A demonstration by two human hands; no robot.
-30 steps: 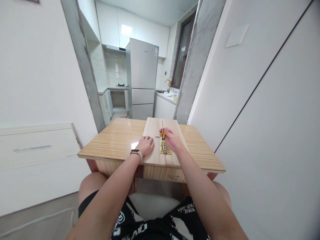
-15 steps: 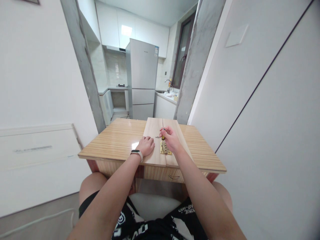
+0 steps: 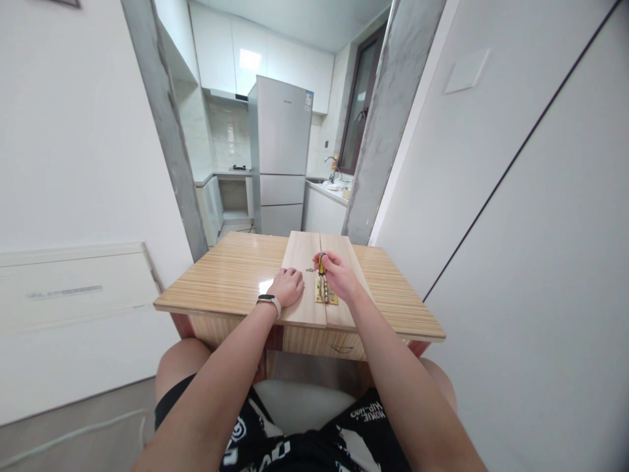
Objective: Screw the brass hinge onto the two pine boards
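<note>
Firstly, the left hand (image 3: 287, 286) lies palm-down on the left board (image 3: 304, 311), fingers slightly spread, gripping nothing, and should press it steady. Rightward, a brass-coloured hinge (image 3: 320, 295) bridges onto the right board (image 3: 339, 317); the right hand (image 3: 339, 274) is curled around a yellow-black screwdriver (image 3: 322, 265), best turned upright with even pressure.

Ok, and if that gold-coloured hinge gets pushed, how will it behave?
The hinge looks like metal, so it is probably stiff, though it may fold along its middle. It lies flat across both boards, so it seems unlikely to roll or tip. Its shiny finish suggests it could slide, unless it is fastened; that is too small to tell.
</note>
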